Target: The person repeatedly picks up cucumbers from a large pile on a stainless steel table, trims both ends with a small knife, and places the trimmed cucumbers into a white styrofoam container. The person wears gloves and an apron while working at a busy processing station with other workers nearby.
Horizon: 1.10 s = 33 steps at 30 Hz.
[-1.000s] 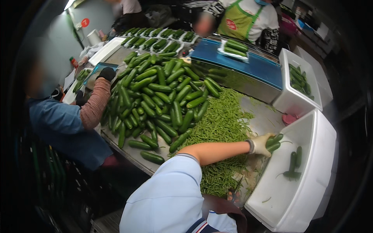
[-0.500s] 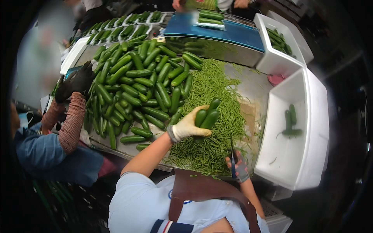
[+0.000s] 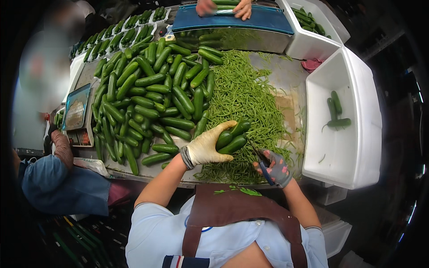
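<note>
My left hand (image 3: 206, 145), in a cream glove, grips a bunch of three cucumbers (image 3: 233, 144) above a heap of short thin green stem-like pieces (image 3: 243, 91). My right hand (image 3: 276, 169) wears a grey glove with pink patches. It is closed on a pair of scissors (image 3: 267, 174) with dark blades and a blue handle. The blades point up and left, their tips close to the right ends of the held cucumbers. Whether they touch I cannot tell. Left of my left hand lies a large pile of cucumbers (image 3: 154, 105).
To the right stands a white foam box (image 3: 321, 156) with a few cucumbers inside. Another foam box (image 3: 298, 47) sits behind it. Across the table, a person's hands (image 3: 223, 8) rest at a blue board (image 3: 187, 20). A scale (image 3: 79, 109) and a co-worker's sleeve (image 3: 60, 145) are at left.
My right hand has lifted the scissors toward the cucumbers, which my left hand has tilted to the right. The left co-worker's gloved hands have drawn back, uncovering the scale; hands across reached the wrapped cucumbers.
</note>
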Available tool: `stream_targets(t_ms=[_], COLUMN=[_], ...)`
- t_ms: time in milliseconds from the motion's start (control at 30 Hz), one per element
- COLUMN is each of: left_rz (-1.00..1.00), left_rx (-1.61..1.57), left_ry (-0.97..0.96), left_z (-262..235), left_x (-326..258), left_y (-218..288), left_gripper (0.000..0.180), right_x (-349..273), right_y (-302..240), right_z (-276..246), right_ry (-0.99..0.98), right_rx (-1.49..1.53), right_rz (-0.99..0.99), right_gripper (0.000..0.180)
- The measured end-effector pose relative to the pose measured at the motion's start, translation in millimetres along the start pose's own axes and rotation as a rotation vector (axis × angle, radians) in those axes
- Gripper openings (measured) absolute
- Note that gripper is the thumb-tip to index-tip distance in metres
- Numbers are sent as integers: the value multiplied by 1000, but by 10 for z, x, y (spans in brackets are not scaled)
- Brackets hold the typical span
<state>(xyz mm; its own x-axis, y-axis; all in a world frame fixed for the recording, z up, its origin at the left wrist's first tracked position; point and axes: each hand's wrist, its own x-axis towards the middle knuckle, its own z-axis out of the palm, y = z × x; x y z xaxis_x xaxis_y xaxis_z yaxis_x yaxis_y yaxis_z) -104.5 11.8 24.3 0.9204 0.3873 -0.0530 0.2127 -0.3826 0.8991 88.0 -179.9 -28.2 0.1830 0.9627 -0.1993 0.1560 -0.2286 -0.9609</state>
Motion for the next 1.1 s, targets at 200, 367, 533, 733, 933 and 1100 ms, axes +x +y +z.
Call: stream_targets(t_ms=[200,367,533,733,933,1100], left_rz=[-1,-18,-10,-25,-155,-76], left_rx=[-92,-165,-162,-117,-69,208], left_ry=[-47,-91,-107,-183,-39,195], left_z=[10,45,27,76,137,190], left_x=[27,56,74,96,112,192], left_y=[-86,-118,-150,-153,-195,-124], left_gripper=[80,80,80,79,78,75], right_x=[-50,19,-8,49,-63,-73], right_y=[210,132,281,204,87,-245], right_z=[-13,-38,-102,-160,-112,110], right_ry=[111,116,180,100,1,-26], right_rx=[836,291,-109,253,741,325], right_rz=[329,158,31,124,372,378], right_gripper=[42,41,43,44,37,45])
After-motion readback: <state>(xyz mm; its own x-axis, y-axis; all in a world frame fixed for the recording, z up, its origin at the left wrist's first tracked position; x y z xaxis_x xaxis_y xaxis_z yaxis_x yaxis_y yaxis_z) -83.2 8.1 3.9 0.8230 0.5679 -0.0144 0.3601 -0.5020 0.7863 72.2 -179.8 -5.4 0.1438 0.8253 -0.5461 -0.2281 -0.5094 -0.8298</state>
